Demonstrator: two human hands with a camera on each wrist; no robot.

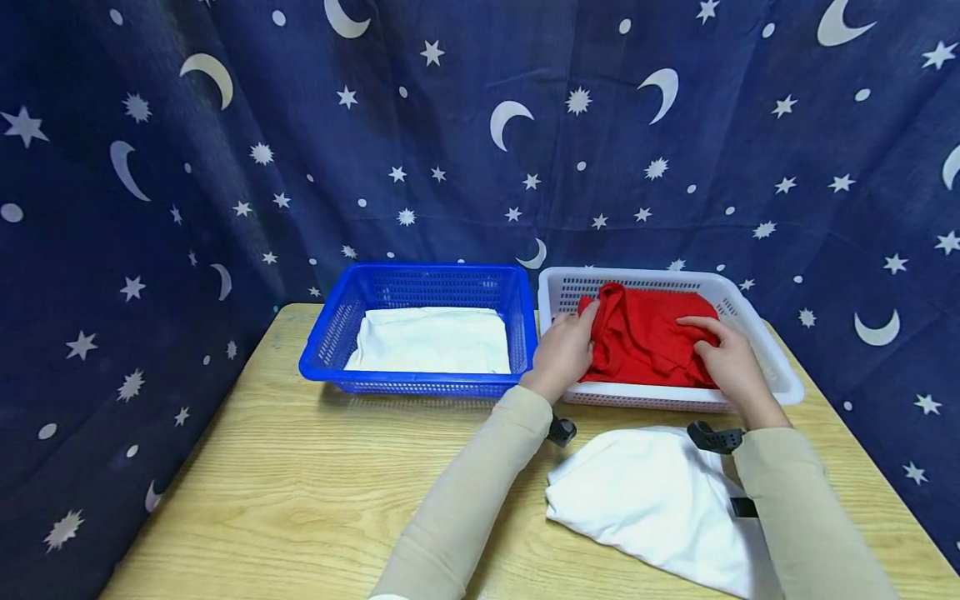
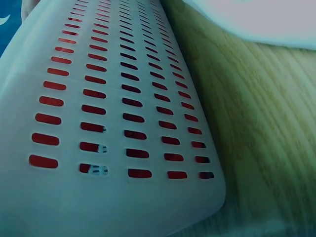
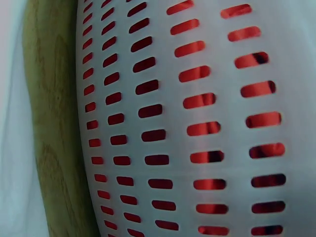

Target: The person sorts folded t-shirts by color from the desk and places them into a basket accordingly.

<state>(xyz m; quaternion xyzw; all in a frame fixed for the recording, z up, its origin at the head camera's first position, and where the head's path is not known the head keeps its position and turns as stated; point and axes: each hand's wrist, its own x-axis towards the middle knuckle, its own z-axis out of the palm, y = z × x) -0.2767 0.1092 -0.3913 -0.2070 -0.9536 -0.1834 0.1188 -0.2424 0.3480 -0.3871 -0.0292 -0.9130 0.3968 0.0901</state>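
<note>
A red cloth (image 1: 652,333), bunched at its left side, lies in the white basket (image 1: 780,379). At the cloth's left side my left hand (image 1: 564,354) grips its bunched edge, some fingers hidden. Over the right part of the cloth is my right hand (image 1: 726,358), its index finger and thumb spread apart and touching the fabric. Both wrist views show only the basket's slotted wall (image 2: 108,197), with red cloth (image 3: 200,128) behind the slots; neither hand's grasp shows there.
A blue basket (image 1: 420,379) left of the white one holds a folded white cloth (image 1: 435,337). Another white cloth (image 1: 652,500) lies spread on the wooden table (image 1: 315,492), partly under my right forearm. A dark blue curtain (image 1: 450,125) with moons and stars hangs behind.
</note>
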